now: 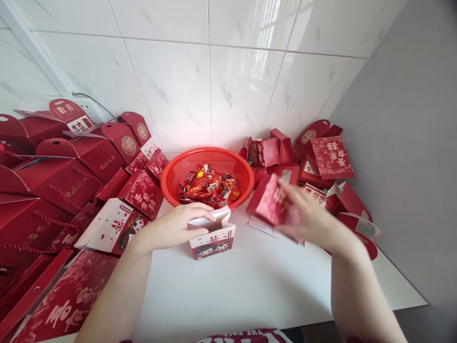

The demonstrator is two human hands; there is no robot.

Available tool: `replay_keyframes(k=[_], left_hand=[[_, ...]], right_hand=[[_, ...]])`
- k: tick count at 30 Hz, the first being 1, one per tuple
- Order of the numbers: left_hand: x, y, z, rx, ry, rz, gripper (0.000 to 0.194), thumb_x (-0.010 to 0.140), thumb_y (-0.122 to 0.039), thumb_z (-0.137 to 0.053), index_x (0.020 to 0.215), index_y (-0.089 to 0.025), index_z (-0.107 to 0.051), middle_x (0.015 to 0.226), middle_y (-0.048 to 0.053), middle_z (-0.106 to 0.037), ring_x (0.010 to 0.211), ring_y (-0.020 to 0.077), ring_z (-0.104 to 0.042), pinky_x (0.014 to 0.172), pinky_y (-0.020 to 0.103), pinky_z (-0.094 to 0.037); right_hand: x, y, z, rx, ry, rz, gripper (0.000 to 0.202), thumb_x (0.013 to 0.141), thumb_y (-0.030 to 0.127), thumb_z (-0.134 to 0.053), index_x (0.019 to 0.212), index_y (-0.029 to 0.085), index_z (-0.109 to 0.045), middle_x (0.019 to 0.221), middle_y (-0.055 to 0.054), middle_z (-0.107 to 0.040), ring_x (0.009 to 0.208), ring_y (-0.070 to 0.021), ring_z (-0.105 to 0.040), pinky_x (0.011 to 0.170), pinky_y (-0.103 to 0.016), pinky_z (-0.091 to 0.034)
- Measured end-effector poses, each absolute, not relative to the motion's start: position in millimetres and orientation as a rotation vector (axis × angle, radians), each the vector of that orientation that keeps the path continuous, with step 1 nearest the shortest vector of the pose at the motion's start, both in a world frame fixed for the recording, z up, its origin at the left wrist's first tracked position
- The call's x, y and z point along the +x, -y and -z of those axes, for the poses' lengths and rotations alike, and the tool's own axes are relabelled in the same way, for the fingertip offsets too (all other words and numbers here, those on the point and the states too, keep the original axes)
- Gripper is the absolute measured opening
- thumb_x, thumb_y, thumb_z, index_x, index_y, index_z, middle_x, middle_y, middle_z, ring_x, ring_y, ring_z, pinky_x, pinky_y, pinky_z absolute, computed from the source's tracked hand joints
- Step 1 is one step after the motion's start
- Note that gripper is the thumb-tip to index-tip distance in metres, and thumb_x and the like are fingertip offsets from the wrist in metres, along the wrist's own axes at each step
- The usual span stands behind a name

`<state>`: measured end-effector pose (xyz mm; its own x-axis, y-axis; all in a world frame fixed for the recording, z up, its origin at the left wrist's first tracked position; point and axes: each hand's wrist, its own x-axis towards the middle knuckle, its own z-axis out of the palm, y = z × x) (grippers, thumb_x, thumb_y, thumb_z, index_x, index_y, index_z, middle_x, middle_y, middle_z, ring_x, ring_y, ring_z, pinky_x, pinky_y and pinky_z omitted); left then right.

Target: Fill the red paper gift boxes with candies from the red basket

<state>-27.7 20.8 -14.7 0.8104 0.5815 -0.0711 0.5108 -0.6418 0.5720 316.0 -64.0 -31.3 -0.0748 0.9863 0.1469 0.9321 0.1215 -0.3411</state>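
A small white-and-red paper gift box with a cartoon couple on its front stands upright on the table, its top open. My left hand grips it at the left rim, thumb in front and fingers across the opening. To the right, my right hand is smeared by motion, its fingers round a tilted red gift box with pale lettering. Just behind the white-and-red box is a red plastic basket holding many wrapped candies. The inside of the white-and-red box is mostly hidden.
Red gift boxes with rope handles crowd the left side. More red boxes are heaped at the back right. A white tabletop lies beneath, with a tiled wall behind and a grey panel at the right.
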Motion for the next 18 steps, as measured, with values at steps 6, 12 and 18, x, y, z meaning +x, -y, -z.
replay_keyframes(k=[6,12,18], left_hand=[[-28,-18,14,2.430,-0.800,-0.158,0.035,0.088,-0.026,-0.058,0.122,-0.029,-0.064,0.139,0.001,-0.056,0.126,0.0221,-0.054,0.106,0.032,-0.042],[-28,-16,12,2.413,-0.796,-0.174,0.038,0.084,-0.019,-0.060,0.120,-0.030,-0.065,0.139,0.000,-0.055,0.126,0.0210,-0.054,0.106,0.030,-0.042],[-27,-10,4,2.386,-0.773,-0.159,0.042,0.083,-0.021,-0.063,0.124,-0.030,-0.059,0.136,-0.001,-0.056,0.125,0.0196,-0.054,0.106,0.029,-0.041]], right_hand=[[366,-37,-44,-2.002,1.566,0.217,0.091,0.082,0.057,-0.063,0.154,0.018,-0.022,0.157,-0.024,-0.019,0.142,-0.0409,-0.022,0.107,-0.054,-0.029],[324,-64,-34,-1.802,1.560,0.373,0.061,0.088,0.040,-0.061,0.140,0.011,-0.044,0.147,-0.022,-0.039,0.136,-0.0350,-0.035,0.105,-0.049,-0.034],[245,7,-8,-1.150,2.210,-0.344,0.026,0.097,0.028,-0.048,0.120,0.023,-0.061,0.123,-0.006,-0.064,0.116,-0.0206,-0.059,0.101,-0.036,-0.046]])
